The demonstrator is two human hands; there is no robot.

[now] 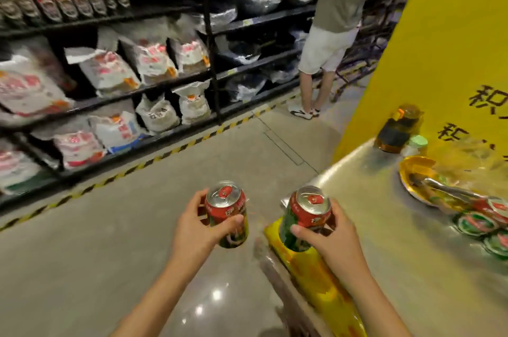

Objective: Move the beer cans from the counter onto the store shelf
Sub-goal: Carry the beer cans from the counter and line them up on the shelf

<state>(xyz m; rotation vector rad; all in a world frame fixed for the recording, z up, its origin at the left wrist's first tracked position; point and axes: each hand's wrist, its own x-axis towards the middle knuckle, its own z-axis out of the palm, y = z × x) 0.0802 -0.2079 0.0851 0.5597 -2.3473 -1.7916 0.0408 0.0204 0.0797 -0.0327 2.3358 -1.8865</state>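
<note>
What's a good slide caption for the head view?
Left hand and right hand each grip a beer can beside the counter.

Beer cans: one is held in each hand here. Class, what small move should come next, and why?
Probably carry both toward the shelving on the left. The left hand grips one can, the right hand another, both already off the counter, where more cans remain.

The left hand (196, 222) grips one can (227, 214), the right hand (331, 237) another can (303, 217); more cans (483, 222) lie on the desk (384, 226).

counter cans (492, 226) cut off, shelf bags (110, 70) blurred
</note>
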